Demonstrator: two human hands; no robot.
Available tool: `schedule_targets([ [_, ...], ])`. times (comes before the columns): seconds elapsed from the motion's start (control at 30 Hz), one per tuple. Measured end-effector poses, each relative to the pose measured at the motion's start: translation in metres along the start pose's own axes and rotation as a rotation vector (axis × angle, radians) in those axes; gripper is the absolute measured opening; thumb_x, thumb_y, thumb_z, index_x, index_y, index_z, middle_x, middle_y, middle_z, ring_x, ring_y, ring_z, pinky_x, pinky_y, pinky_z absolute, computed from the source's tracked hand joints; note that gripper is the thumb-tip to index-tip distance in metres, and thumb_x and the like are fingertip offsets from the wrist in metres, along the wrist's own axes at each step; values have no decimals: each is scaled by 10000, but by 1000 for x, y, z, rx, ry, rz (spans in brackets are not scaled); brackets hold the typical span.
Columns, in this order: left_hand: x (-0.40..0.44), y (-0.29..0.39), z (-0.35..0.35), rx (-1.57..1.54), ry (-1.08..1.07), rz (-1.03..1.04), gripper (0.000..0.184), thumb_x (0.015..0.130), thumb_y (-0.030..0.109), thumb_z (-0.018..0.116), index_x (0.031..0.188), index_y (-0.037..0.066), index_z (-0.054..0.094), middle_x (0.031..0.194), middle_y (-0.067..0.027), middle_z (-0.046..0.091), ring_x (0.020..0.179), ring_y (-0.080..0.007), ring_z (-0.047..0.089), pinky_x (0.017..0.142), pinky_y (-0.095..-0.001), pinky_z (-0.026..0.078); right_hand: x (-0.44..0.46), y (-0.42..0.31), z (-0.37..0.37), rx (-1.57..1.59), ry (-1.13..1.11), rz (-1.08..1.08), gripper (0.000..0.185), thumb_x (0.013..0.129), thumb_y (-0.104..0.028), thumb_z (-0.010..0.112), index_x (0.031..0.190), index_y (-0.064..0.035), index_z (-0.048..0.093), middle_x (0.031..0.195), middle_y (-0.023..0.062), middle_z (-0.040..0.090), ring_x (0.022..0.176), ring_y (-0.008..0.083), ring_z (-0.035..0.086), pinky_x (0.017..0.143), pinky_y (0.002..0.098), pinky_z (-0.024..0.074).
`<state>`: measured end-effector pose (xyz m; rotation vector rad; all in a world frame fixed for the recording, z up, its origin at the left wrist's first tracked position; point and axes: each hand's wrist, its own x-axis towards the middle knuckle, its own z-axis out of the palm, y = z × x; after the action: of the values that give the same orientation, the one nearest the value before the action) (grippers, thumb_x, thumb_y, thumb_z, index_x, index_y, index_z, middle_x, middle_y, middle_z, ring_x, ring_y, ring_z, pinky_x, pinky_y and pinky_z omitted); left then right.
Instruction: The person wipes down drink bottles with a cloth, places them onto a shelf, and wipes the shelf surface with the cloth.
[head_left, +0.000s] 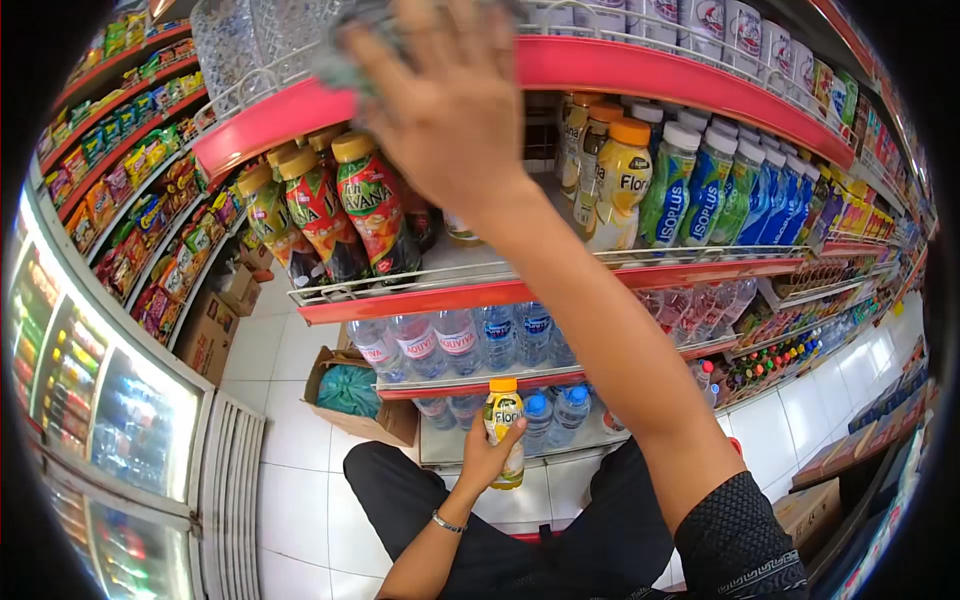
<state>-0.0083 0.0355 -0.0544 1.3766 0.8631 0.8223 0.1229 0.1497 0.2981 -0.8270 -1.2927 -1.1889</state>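
Observation:
My left hand [485, 462] is wrapped around a yellow-capped juice bottle [505, 420] with a "Flori..." label, held upright low in front of the lowest shelves. Raised high, my right hand [440, 110] is smeared by motion. It presses a grey-green cloth [350, 70] against the red front edge of the upper shelf [590, 65]. Below that hand, gold-capped tea bottles [372, 205] stand on the left of the middle shelf. To the right of my forearm are an orange-capped juice bottle [622, 180] and white-capped Isoplus bottles [672, 185]. My right hand and forearm hide part of the middle shelf.
Clear water bottles [458, 340] line the lower shelf, and more stand beneath. A cardboard box [395, 425] with a green bundle sits on the tiled floor [300, 500]. Glass-door fridges [145, 420] are at left, snack racks [125, 190] behind them. Cans [745, 28] fill the top shelf.

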Motion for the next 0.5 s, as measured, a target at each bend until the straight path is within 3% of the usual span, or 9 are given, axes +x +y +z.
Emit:
schedule_targets([
  [0.07, 0, -7, 1, -40, 32, -19, 419, 905, 273, 722, 1195, 24, 550, 977, -38, 639, 837, -113, 603, 731, -274, 499, -4, -18, 30, 40, -41, -245, 392, 788, -275, 726, 1171, -230, 656, 1299, 56, 570, 1260, 314, 490, 1088, 488, 330],
  [0.2, 0, -4, -1, 18, 23, -14, 408, 914, 260, 715, 1206, 29, 548, 968, -27, 632, 821, -103, 591, 720, -266, 492, -5, -16, 27, 40, -109, -468, 350, 833, -200, 591, 1171, -272, 643, 1282, 11, 555, 1246, 237, 504, 1085, 446, 367],
  [0.27, 0, -11, 0, -69, 34, -10, 472, 884, 332, 743, 1177, 11, 562, 940, -43, 647, 814, -113, 595, 724, -277, 484, -7, 6, 9, -23, -119, -501, 375, 831, -202, 594, 1199, -266, 635, 1284, 11, 560, 1238, 240, 513, 1077, 455, 376],
  [0.33, -1, -8, 0, -61, 11, -41, 455, 892, 310, 737, 1189, 13, 561, 945, -38, 645, 828, -112, 594, 737, -278, 482, -10, 34, -22, -41, -164, -436, 413, 801, -159, 626, 1205, -243, 646, 1299, 18, 564, 1236, 246, 519, 1081, 467, 377],
  [0.43, 2, -14, 2, -109, 10, -14, 354, 926, 210, 699, 1186, 33, 537, 903, -16, 618, 739, -103, 615, 643, -258, 501, -17, 83, -67, -134, -183, -369, 507, 728, -126, 689, 1227, -210, 648, 1325, 61, 551, 1277, 287, 482, 1092, 470, 361],
  [0.5, 2, -16, 2, -121, 9, -47, 400, 910, 237, 717, 1199, 21, 546, 941, -28, 631, 795, -110, 606, 698, -267, 493, -21, 111, -100, -215, -208, -312, 547, 723, -128, 696, 1263, -170, 623, 1335, 105, 539, 1290, 330, 462, 1090, 476, 353],
])
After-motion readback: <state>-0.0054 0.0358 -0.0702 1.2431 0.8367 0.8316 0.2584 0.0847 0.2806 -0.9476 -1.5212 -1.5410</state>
